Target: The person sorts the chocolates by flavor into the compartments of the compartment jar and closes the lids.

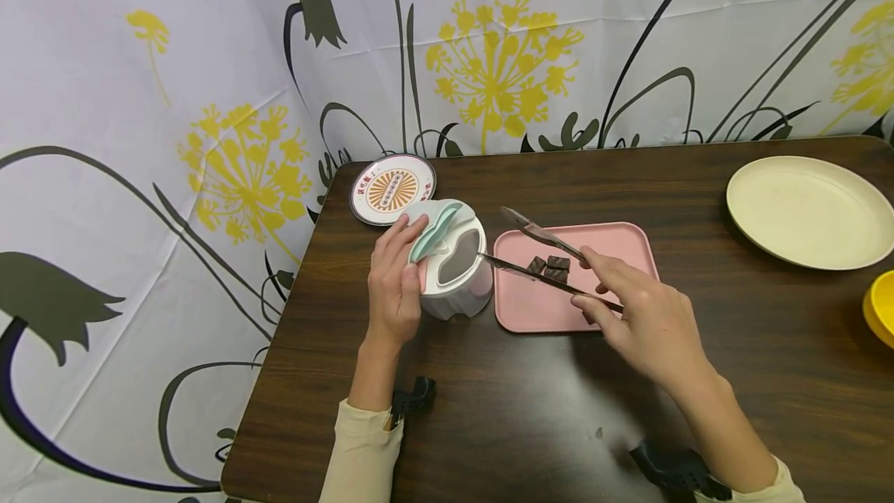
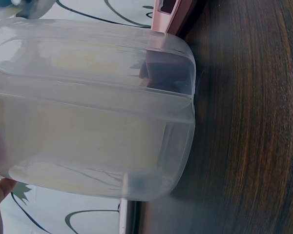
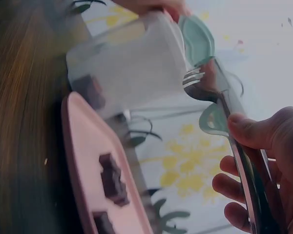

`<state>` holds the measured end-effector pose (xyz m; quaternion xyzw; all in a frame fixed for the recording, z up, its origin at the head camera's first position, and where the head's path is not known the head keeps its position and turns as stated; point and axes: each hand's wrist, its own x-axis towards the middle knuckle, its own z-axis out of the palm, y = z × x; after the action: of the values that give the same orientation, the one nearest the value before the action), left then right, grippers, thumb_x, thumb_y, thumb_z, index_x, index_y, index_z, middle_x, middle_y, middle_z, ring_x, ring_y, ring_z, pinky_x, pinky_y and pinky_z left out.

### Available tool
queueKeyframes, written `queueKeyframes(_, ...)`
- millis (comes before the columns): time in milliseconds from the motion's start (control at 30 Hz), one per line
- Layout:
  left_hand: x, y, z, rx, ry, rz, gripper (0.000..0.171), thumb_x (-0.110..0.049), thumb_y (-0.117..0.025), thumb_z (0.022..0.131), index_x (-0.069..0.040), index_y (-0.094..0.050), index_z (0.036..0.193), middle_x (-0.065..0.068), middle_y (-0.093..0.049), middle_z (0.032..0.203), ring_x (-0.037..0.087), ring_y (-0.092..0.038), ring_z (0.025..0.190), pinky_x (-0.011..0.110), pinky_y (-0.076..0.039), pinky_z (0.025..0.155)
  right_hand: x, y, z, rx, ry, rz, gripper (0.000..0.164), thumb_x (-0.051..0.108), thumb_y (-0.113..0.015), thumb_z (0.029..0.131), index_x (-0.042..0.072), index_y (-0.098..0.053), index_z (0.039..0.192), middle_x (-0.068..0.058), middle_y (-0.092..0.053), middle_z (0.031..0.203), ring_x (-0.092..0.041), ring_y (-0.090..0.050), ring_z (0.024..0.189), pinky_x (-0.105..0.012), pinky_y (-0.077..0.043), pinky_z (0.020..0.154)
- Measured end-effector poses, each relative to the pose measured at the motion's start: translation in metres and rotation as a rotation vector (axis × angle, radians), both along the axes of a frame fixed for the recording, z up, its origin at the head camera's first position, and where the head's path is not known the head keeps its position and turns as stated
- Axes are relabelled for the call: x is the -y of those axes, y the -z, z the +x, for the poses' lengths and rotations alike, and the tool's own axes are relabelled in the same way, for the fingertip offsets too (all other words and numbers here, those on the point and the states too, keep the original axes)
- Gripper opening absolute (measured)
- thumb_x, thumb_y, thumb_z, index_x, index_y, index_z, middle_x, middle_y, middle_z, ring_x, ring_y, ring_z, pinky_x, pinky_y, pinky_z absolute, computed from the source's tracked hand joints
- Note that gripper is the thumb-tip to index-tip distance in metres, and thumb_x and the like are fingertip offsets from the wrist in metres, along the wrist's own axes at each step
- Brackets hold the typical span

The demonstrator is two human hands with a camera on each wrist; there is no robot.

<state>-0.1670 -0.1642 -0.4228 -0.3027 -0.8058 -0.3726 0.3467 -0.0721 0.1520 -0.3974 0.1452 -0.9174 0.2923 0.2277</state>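
Note:
My left hand (image 1: 393, 286) grips the side and rim of a translucent canister (image 1: 457, 297) with a white lid, fingers beside its raised mint-green flap (image 1: 434, 233). Through the lid's opening (image 1: 459, 256) the inside looks grey. My right hand (image 1: 653, 320) holds metal tongs (image 1: 552, 279) over a pink tray (image 1: 578, 234), their arms spread apart. One tip is at the canister's opening, the other farther back, with nothing between them. Fork-like tines (image 3: 194, 78) show on the tongs in the right wrist view. Several dark brown cubes (image 1: 557, 268) lie on the tray under the tongs.
A round plate (image 1: 359, 204) with an orange sunburst print sits behind the canister. At the right are a large cream oval plate (image 1: 810, 212) and a yellow bowl (image 1: 881, 309), cut off by the frame. A flower-printed cloth (image 1: 391, 45) hangs behind the dark wooden table (image 1: 503, 425).

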Motion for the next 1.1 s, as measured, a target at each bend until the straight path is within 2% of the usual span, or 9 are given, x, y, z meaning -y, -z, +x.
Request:
queueKeyframes(67,0.000,0.000,0.000,0.001,0.001,0.001,0.057,-0.033,-0.027,0.098,0.000,-0.069,0.119,0.012,-0.062,0.131,0.036,-0.046,0.131,0.051,-0.030,0.109,-0.007,0.004,0.002,0.011,0.030,-0.009,0.059,0.023,-0.081,0.079,0.017,-0.061,0.134,0.003,-0.071,0.103,-0.013,-0.062,0.065,-0.036,-0.041,0.047)
queueKeyframes(167,0.000,0.000,0.000,0.009,0.001,0.001,0.056,-0.032,-0.027,0.098,0.000,-0.068,0.119,0.011,-0.061,0.132,0.035,-0.045,0.131,0.052,-0.030,0.109,-0.019,0.012,0.006,0.030,0.086,-0.021,0.059,0.022,-0.083,0.077,0.018,-0.063,0.132,0.003,-0.071,0.092,-0.010,-0.054,0.056,-0.033,-0.036,0.047)
queueKeyframes(333,0.000,0.000,0.000,0.021,-0.002,-0.002,0.056,-0.032,-0.028,0.097,-0.001,-0.068,0.120,0.010,-0.061,0.133,0.034,-0.045,0.132,0.049,-0.028,0.111,-0.040,0.026,0.015,0.073,0.174,-0.049,0.057,0.024,-0.084,0.076,0.018,-0.066,0.129,0.003,-0.069,0.082,-0.008,-0.050,0.054,-0.034,-0.032,0.047)
queueKeyframes(533,0.001,0.001,0.001,0.026,-0.006,-0.001,0.056,-0.032,-0.028,0.097,-0.001,-0.068,0.120,0.009,-0.061,0.133,0.033,-0.044,0.133,0.049,-0.028,0.111,-0.061,0.041,0.028,0.149,0.316,-0.083,0.060,0.027,-0.083,0.077,0.018,-0.063,0.133,-0.004,-0.074,0.087,-0.022,-0.062,0.058,-0.039,-0.033,0.048)
queueKeyframes(633,0.001,0.001,0.001,0.031,-0.006,-0.001,0.056,-0.032,-0.028,0.097,-0.001,-0.068,0.120,0.009,-0.061,0.133,0.033,-0.044,0.133,0.049,-0.028,0.111,-0.069,0.048,0.033,0.158,0.387,-0.100,0.061,0.028,-0.082,0.078,0.016,-0.063,0.134,-0.008,-0.075,0.091,-0.030,-0.064,0.061,-0.040,-0.035,0.047)
queueKeyframes(767,0.001,0.001,0.001,0.032,-0.003,0.001,0.056,-0.032,-0.028,0.097,-0.002,-0.068,0.121,0.009,-0.061,0.133,0.033,-0.044,0.133,0.049,-0.028,0.111,-0.080,0.053,0.040,0.199,0.486,-0.125,0.063,0.032,-0.081,0.079,0.017,-0.060,0.136,-0.013,-0.074,0.097,-0.045,-0.065,0.076,-0.053,-0.040,0.052)
queueKeyframes(900,0.001,0.001,0.000,0.030,-0.003,0.003,0.056,-0.032,-0.028,0.097,-0.002,-0.068,0.122,0.009,-0.061,0.133,0.034,-0.044,0.132,0.049,-0.028,0.111,-0.092,0.056,0.046,0.299,0.587,-0.125,0.066,0.040,-0.078,0.081,0.018,-0.057,0.140,-0.019,-0.072,0.102,-0.057,-0.059,0.090,-0.063,-0.040,0.060)
queueKeyframes(1100,0.001,0.001,0.000,0.033,-0.007,-0.001,0.056,-0.032,-0.028,0.097,-0.002,-0.067,0.123,0.008,-0.060,0.134,0.034,-0.044,0.132,0.049,-0.027,0.111,-0.111,0.063,0.054,0.469,0.703,-0.121,0.073,0.053,-0.070,0.083,0.020,-0.049,0.145,-0.029,-0.057,0.126,-0.062,-0.052,0.095,-0.064,-0.041,0.061)
